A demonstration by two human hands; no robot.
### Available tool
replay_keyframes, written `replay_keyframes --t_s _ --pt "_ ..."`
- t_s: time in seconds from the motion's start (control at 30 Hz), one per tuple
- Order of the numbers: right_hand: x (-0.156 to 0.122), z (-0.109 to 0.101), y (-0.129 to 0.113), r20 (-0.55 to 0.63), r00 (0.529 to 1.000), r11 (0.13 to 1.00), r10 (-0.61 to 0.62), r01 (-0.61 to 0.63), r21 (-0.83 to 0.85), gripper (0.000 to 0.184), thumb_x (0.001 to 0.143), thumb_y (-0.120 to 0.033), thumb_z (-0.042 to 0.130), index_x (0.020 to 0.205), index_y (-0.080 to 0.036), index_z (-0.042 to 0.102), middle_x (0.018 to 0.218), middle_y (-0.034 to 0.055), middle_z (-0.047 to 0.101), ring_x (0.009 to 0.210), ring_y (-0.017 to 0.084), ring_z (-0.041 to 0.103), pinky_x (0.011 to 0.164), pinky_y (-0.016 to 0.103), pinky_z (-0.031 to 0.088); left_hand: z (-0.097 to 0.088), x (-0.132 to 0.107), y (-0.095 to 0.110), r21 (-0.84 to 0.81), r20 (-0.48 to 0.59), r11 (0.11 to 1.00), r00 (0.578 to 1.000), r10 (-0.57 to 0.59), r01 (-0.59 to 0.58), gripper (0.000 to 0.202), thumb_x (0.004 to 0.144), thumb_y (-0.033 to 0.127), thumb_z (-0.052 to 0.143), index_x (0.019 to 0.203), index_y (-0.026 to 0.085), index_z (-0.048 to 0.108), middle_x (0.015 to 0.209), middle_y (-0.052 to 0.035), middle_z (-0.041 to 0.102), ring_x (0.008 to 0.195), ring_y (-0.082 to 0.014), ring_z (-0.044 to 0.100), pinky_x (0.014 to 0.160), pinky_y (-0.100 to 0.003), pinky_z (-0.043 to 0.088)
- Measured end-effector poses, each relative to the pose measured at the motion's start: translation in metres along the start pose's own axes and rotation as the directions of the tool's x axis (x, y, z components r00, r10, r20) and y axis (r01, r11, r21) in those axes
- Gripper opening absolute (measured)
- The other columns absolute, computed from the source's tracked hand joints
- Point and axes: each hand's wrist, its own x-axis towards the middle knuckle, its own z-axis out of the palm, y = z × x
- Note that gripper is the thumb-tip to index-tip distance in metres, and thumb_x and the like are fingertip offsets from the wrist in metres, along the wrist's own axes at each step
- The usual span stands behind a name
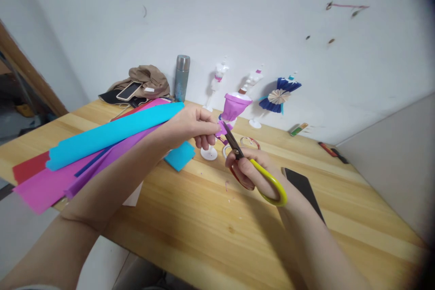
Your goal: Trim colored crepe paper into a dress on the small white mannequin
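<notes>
Left hand (pixel 200 126): thumb and forefinger pinched on small purple paper piece (pixel 223 128), other fingers curled. Right hand (pixel 254 167): closed round scissors (pixel 237 151), yellow and red handles, dark blades reaching purple paper piece. Piece held above surface (pixel 204 231), in front of purple gathered covering (pixel 235 108). Left side: long turquoise sheet (pixel 112 135) atop red, pink, purple sheets; folded turquoise paper (pixel 180 156). Near wall: flask (pixel 182 78), white dress form (pixel 220 73), dark-blue pleated outfit with cream rosette (pixel 279 95).
</notes>
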Motion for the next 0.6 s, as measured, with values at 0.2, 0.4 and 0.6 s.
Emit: replay_keyframes --t_s 0.2,0.4,0.6 --pt "-0.0004 -0.0003 0.0006 0.033 0.999 1.0 0.004 -0.005 0.005 0.061 0.099 -0.082 0.054 0.086 -0.024 0.063 0.05 -0.0073 0.042 0.042 0.012 0.036 0.039 0.027 0.029 -0.0003 -0.0005 0.0003 -0.001 -0.001 1.0 1.0 0.001 -0.001 0.029 0.087 0.009 0.067 0.059 0.013 0.071 0.054 -0.0026 0.069 0.045 -0.009 0.062 0.045 -0.016 0.049" --pt "-0.0001 -0.0002 0.0018 0.025 1.0 1.0 -0.011 0.011 0.008 0.061 0.099 -0.081 0.054 0.085 -0.023 0.063 0.05 -0.0084 0.042 0.04 0.011 0.035 0.037 0.026 0.028 -0.0015 -0.0002 -0.0001 0.001 0.003 1.0 1.0 0.01 -0.01 0.029 0.088 0.008 0.067 0.059 0.013 0.071 0.054 -0.0016 0.069 0.046 -0.0087 0.063 0.045 -0.016 0.05" --pt "-0.0004 0.0001 0.0023 0.013 1.0 1.0 0.005 -0.005 0.008 0.061 0.098 -0.082 0.056 0.086 -0.023 0.064 0.05 -0.0087 0.041 0.039 0.011 0.036 0.037 0.026 0.029 -0.0016 0.0001 -0.0006 -0.011 -0.009 1.0 1.0 0.009 -0.009 0.03 0.089 0.008 0.067 0.059 0.013 0.071 0.053 -0.0012 0.069 0.045 -0.0084 0.063 0.044 -0.016 0.05"
